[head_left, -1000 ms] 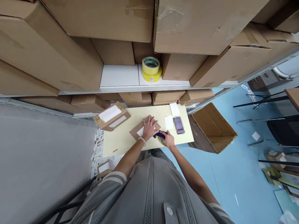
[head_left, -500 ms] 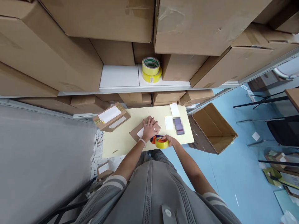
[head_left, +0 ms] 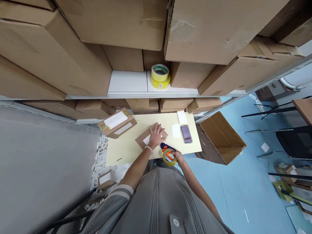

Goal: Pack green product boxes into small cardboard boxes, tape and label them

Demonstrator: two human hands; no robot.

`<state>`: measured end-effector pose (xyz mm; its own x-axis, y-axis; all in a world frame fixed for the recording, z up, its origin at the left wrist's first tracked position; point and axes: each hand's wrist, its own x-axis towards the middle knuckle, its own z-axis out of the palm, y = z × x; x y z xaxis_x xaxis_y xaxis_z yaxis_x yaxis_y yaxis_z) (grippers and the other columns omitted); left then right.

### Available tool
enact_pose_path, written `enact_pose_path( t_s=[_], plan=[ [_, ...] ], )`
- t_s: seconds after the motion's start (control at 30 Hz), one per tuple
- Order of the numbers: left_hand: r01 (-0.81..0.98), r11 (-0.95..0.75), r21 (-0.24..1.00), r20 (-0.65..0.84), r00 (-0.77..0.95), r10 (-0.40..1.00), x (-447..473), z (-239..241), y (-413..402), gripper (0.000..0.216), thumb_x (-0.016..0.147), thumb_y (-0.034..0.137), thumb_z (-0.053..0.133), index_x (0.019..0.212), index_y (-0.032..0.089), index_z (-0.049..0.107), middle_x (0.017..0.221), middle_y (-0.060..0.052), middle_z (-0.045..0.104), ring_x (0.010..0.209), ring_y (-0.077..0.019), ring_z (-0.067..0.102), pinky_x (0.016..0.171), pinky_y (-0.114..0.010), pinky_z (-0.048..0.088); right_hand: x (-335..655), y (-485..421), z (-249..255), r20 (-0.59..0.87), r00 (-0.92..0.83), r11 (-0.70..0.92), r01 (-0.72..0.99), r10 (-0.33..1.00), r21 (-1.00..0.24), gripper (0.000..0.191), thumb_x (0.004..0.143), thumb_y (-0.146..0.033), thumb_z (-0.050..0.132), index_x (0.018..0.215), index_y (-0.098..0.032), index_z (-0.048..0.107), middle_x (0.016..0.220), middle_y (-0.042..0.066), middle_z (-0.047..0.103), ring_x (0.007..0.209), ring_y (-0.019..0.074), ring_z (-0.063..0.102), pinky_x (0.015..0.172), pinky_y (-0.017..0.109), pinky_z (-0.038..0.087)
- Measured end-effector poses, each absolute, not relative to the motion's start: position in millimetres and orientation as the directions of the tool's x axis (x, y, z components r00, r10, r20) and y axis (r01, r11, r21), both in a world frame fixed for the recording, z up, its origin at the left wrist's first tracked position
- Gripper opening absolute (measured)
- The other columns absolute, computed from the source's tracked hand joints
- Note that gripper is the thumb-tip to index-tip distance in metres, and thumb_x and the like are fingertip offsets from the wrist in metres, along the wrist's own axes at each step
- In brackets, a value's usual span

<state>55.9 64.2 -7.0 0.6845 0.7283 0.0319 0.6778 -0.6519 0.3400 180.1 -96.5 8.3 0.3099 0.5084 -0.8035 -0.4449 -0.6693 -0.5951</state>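
My left hand (head_left: 156,136) lies with fingers spread on top of a small brown cardboard box (head_left: 141,139), which has a white label partly under the hand. The box rests on a pale yellow tabletop (head_left: 129,150). In my right hand (head_left: 178,156) is a tape dispenser (head_left: 169,154), orange and dark blue, loaded with a roll of yellow tape. The fingers wrap round its handle. It is just off the box's near right corner, at the table's front edge; whether a tape strip joins them is too small to tell.
A larger taped box (head_left: 117,123) with white labels stands at the table's left. White papers (head_left: 175,130) and a blurred purple item (head_left: 186,134) lie on the right. An open carton (head_left: 219,139) stands beside the table. Tape rolls (head_left: 160,76) sit on the shelf (head_left: 128,81) above.
My right hand has moved slightly down toward my body and turned the tape dispenser, so the roll's side now faces up. My left hand stays on the box. The view has shifted a little.
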Motion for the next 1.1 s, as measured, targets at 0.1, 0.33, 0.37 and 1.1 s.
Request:
enact_pose_path(
  t_s=[0.1,0.33,0.37,1.1],
  plan=[
    [0.682,-0.641,0.352,0.031,0.676,0.737,55.4,-7.4,64.0,0.064,0.081,0.055,0.055,0.137,0.025,0.051,0.156,-0.011,0.030,0.146,-0.0388,0.007,0.110,-0.070,-0.001,185.7,-105.6,29.2,-0.711,0.402,-0.647,-0.308,0.577,-0.698,0.042,0.056,-0.013,0.060,0.096,-0.020,0.072,0.096,0.001,0.075,0.104,0.0244,0.063,0.099,0.034,0.045],
    [0.662,-0.640,0.389,0.059,0.676,0.735,53.5,-10.4,63.2,0.063,0.081,0.057,0.053,0.135,0.025,0.052,0.155,-0.012,0.031,0.146,-0.0368,0.008,0.110,-0.069,-0.001,203.5,-79.8,107.0,-0.448,0.539,-0.492,-0.070,0.713,-0.868,0.054,0.070,-0.024,0.057,0.123,-0.024,0.062,0.120,0.005,0.067,0.091,0.0287,0.065,0.070,0.038,0.054],
    [0.663,-0.638,0.392,0.064,0.672,0.738,53.2,-10.4,63.1,0.062,0.081,0.056,0.053,0.135,0.024,0.052,0.155,-0.012,0.031,0.146,-0.0369,0.009,0.110,-0.069,-0.001,205.3,-64.7,122.7,-0.370,0.541,-0.424,-0.027,0.755,-0.905,0.053,0.070,-0.026,0.059,0.124,-0.023,0.062,0.122,0.006,0.066,0.087,0.0283,0.066,0.069,0.039,0.054],
    [0.676,-0.632,0.380,0.078,0.657,0.750,48.1,-23.1,63.6,0.068,0.080,0.062,0.050,0.137,0.026,0.051,0.154,-0.010,0.033,0.147,-0.0363,0.006,0.112,-0.067,0.001,82.0,265.4,210.6,0.318,-0.407,0.410,0.910,0.856,0.062,0.060,0.089,-0.051,0.056,0.140,-0.021,0.045,0.124,0.017,0.048,0.114,0.0312,0.042,0.099,0.047,0.029]
  ],
)
